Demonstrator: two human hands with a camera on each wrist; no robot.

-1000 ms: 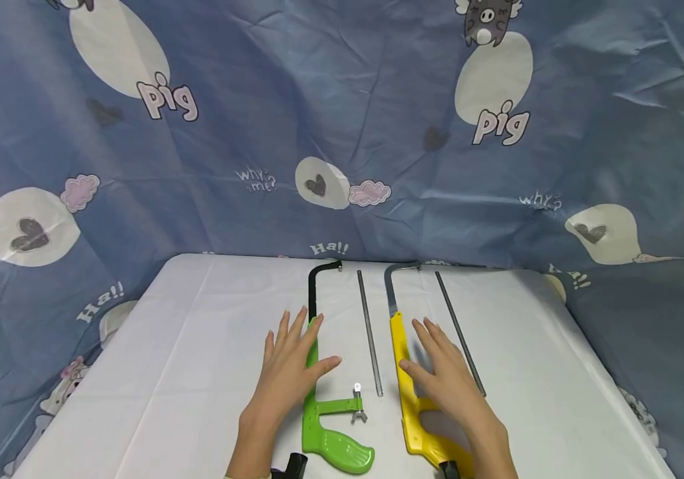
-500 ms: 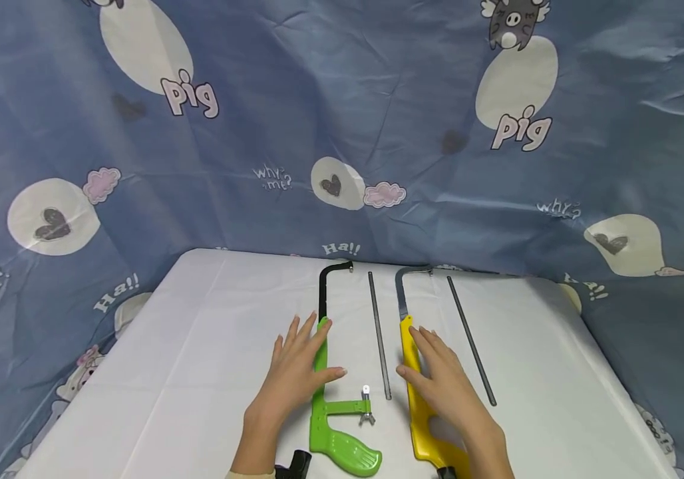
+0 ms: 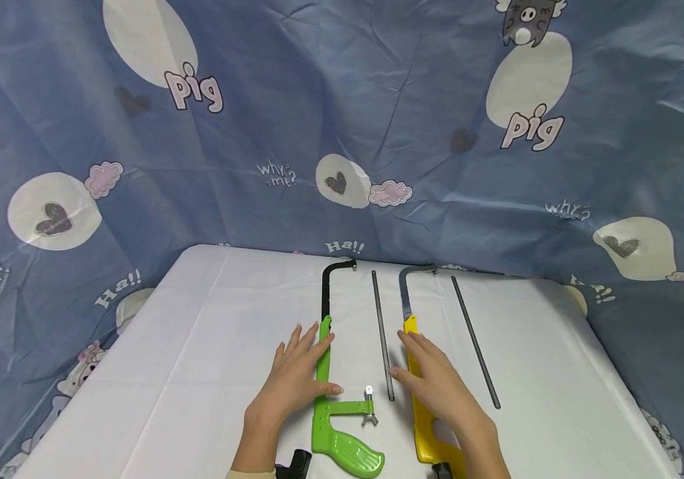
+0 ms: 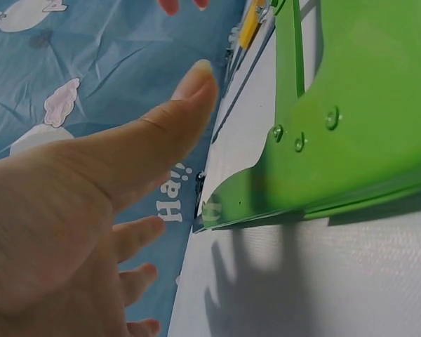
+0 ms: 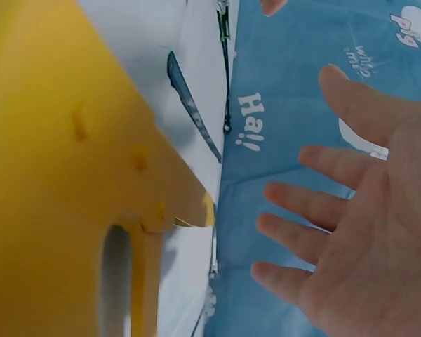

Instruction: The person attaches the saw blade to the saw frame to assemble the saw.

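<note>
Glossy green hacksaw frame (image 3: 324, 366) flat on the white surface (image 3: 216, 359), long axis running away from the person, hooked black bar (image 3: 326, 293) at the far end, moulded green handle (image 3: 356, 456) at the near end. Lies just right of the left grip (image 3: 294, 376), partly beneath it in the head view, and so nearer to that side than to the other. Green handle back toward the body from the fingers, with a small silvery wing nut (image 3: 369, 420) on the crosspiece above it.

Left grip spread wide, thumb out, holding nothing; apart from the green frame in the left wrist view, with a shadow (image 4: 256, 288) cast below. Right grip (image 3: 434, 386) likewise spread and holding nothing, above the glossy yellow hacksaw frame (image 3: 422, 432) (handle half hidden by the wrist, hard to read). Points almost the same way as the green one, near end slanting rightward.

Straight dark grey rod (image 3: 383, 336) between the two frames; second dark grey rod (image 3: 476, 344) farther right. Behind the far edge and along both sides, crinkled blue sheet (image 3: 228, 140) with cartoon pig prints.
</note>
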